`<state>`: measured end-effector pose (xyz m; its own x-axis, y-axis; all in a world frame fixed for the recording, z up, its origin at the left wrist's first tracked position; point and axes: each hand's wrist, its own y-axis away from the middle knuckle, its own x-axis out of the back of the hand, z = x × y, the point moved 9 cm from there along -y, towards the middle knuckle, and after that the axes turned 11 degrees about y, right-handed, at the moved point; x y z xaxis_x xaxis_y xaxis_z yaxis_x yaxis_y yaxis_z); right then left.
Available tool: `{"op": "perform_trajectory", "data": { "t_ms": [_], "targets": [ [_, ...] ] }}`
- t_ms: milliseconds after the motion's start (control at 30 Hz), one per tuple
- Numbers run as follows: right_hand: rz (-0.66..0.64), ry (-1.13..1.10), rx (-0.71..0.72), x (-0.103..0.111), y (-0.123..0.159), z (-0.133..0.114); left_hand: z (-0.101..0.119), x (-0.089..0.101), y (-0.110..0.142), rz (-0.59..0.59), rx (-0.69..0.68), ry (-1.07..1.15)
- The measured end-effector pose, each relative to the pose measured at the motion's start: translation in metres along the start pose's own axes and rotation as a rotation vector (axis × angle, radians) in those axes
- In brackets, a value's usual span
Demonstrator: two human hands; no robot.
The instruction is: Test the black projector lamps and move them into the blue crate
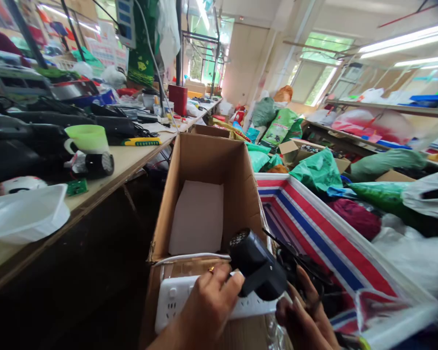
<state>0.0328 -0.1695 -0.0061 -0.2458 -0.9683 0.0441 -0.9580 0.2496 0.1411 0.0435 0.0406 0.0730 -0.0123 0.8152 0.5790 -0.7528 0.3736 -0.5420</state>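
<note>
A black cylindrical spotlight [253,257] with a dotted front and a side bracket is held above a white power strip [175,294]. My left hand [211,296] is closed, thumb and fingers pinching the spotlight's bracket side. At the spotlight's rear end, my right hand [306,311] has its fingers curled around a black cable [310,267], whose loops hang over the striped bag. Part of that grip is in shadow. The power strip lies on a cardboard flap, partly covered by my left hand and the spotlight. Its white cord [193,256] runs along the box edge.
An open cardboard box [213,150] with a pale sheet [197,218] inside stands ahead. On the right is a striped bag [321,233]. The left workbench [131,167] bears a green mug [89,138], a white tray [29,214] and another black lamp part [99,164].
</note>
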Motion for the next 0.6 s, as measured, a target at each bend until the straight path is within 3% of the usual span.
{"op": "perform_trajectory", "data": {
  "t_ms": [133,267,433,533,600],
  "targets": [
    [-0.011,-0.006,0.052,-0.015,0.018,-0.003,0.031,-0.018,0.016,0.016,-0.265,-0.035],
    [-0.011,-0.091,-0.003,-0.013,0.030,0.006,0.050,-0.026,0.024,0.044,-0.376,-0.016],
    [-0.087,0.014,0.031,0.008,0.040,0.001,0.073,-0.004,0.011,0.116,-0.465,0.099],
    [-0.267,-0.082,0.031,0.010,0.051,0.000,0.081,0.013,0.001,0.122,-0.421,0.241],
    [-0.376,-0.077,0.001,0.008,0.060,0.001,0.067,-0.001,-0.006,-0.078,-0.208,0.323]
  ]
}}
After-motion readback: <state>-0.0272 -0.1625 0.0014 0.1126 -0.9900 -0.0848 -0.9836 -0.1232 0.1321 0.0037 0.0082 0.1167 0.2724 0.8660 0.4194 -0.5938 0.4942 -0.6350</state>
